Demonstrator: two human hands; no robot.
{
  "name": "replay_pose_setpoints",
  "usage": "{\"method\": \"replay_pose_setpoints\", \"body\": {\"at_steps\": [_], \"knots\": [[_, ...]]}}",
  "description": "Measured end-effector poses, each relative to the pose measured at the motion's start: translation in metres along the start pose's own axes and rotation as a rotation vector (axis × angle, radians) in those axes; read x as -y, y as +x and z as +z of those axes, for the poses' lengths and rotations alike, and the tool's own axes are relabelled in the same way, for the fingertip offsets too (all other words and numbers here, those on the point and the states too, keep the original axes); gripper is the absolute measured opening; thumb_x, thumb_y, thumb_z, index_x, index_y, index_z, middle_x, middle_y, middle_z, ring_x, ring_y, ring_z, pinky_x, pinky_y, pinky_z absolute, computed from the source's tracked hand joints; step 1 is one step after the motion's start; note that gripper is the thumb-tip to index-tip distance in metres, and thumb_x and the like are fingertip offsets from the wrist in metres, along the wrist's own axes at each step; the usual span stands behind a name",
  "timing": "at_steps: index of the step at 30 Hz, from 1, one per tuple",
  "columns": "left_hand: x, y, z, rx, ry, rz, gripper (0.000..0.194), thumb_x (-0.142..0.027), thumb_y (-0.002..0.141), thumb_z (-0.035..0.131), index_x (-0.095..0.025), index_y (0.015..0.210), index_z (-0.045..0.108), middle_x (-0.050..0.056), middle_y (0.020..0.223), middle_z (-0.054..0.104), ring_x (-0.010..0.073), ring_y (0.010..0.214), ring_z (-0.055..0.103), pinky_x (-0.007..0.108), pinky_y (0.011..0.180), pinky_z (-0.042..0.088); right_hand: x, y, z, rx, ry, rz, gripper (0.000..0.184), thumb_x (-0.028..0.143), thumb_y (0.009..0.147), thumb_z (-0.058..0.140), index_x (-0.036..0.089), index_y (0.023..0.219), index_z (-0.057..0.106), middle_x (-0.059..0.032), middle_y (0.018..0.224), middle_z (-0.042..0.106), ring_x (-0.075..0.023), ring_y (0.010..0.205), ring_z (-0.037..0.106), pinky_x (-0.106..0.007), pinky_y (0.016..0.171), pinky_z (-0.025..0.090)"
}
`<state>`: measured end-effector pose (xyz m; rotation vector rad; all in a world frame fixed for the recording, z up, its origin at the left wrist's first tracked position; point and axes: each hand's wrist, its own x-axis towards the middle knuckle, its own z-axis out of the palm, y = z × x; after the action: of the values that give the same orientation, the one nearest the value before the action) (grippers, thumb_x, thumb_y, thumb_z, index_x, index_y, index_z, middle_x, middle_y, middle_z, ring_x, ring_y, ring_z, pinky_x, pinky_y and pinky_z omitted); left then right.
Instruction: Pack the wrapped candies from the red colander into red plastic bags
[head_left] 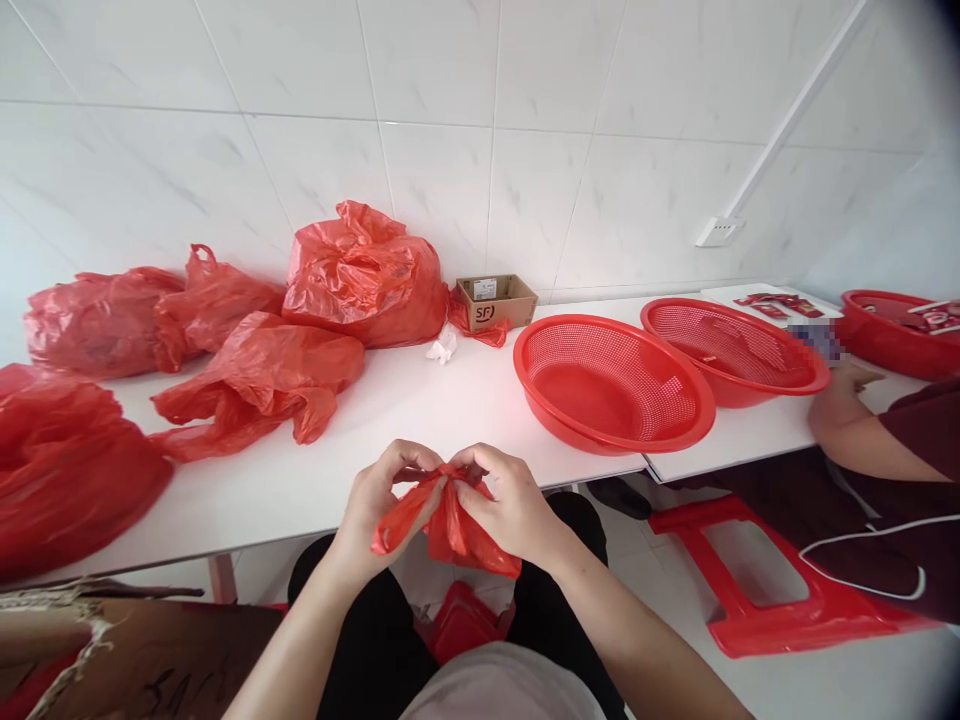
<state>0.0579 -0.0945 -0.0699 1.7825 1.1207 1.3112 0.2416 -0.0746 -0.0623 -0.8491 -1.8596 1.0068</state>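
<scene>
Over my lap, at the front edge of the white table (420,400), both hands pinch one crumpled red plastic bag (465,540). My left hand (382,500) grips the gathered plastic from the left, fingertips and thumb pressed together. From the other side, my right hand (506,500) closes its thumb and fingers on the same bunch. The two hands nearly meet at the gathered middle, and loose folds of the bag hang below. Whether anything is inside the bag cannot be made out.
Filled red bags (364,280) line the table's left side. A small cardboard box (495,303) stands by the wall, near crumpled tissue (442,345). Red baskets (615,385) sit to the right. A co-worker's arm (862,425) rests there, above a red stool (765,580). A large carton (172,650) is lower left.
</scene>
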Motion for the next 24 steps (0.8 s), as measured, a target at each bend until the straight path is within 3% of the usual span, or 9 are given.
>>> {"method": "replay_pose_setpoints", "body": {"at_steps": [3,6,9,14,20,24], "knots": [[0.009,-0.003,0.011,-0.172,0.164,0.129,0.021,-0.009,0.085,0.061,-0.025,0.097,0.057,-0.002,0.093,0.063,0.0126,0.083,0.063,0.025,0.072,0.052,-0.001,-0.003,0.004,-0.013,0.034,0.025,0.007,0.015,0.087,0.056,0.019,0.090,0.061,0.0003,0.083,0.065,-0.0122,0.075,0.060,-0.025,0.072,0.048],[0.009,-0.004,0.018,-0.259,0.221,0.128,0.025,-0.008,0.086,0.059,-0.026,0.103,0.060,-0.002,0.096,0.065,0.0119,0.084,0.064,0.024,0.072,0.051,-0.001,-0.004,0.000,0.042,0.125,0.076,0.005,0.018,0.088,0.058,0.018,0.091,0.062,-0.0001,0.084,0.065,-0.0123,0.077,0.060,-0.025,0.071,0.047],[0.001,-0.003,0.017,-0.255,0.256,0.155,0.023,-0.010,0.087,0.061,-0.026,0.103,0.062,-0.001,0.097,0.064,0.0113,0.084,0.063,0.023,0.072,0.051,-0.003,-0.002,-0.007,0.132,0.244,0.146,0.014,0.031,0.092,0.059,0.019,0.096,0.065,0.0003,0.082,0.063,-0.0117,0.074,0.056,-0.024,0.067,0.045],[-0.016,0.001,0.005,-0.158,0.390,0.261,0.017,-0.007,0.085,0.063,-0.023,0.092,0.064,-0.001,0.088,0.062,0.0103,0.078,0.061,0.022,0.070,0.049,-0.004,0.003,-0.012,0.073,0.315,0.133,0.018,0.035,0.092,0.061,0.020,0.099,0.067,-0.0001,0.087,0.062,-0.0114,0.074,0.053,-0.025,0.068,0.043],[-0.023,0.002,-0.014,0.045,0.430,0.274,0.020,-0.010,0.085,0.063,-0.024,0.098,0.067,0.000,0.089,0.068,0.0140,0.084,0.065,0.025,0.072,0.052,0.006,-0.001,-0.011,0.080,0.064,-0.030,0.010,0.022,0.094,0.054,0.019,0.091,0.063,-0.0022,0.087,0.061,-0.0135,0.079,0.056,-0.027,0.072,0.044],[-0.021,0.002,-0.027,0.014,0.391,0.295,0.021,-0.009,0.085,0.065,-0.025,0.097,0.068,0.000,0.091,0.068,0.0143,0.086,0.065,0.026,0.074,0.052,0.014,-0.009,-0.007,0.047,-0.341,-0.238,0.009,0.012,0.089,0.052,0.017,0.084,0.057,-0.0032,0.083,0.060,-0.0150,0.074,0.052,-0.030,0.070,0.040]]}}
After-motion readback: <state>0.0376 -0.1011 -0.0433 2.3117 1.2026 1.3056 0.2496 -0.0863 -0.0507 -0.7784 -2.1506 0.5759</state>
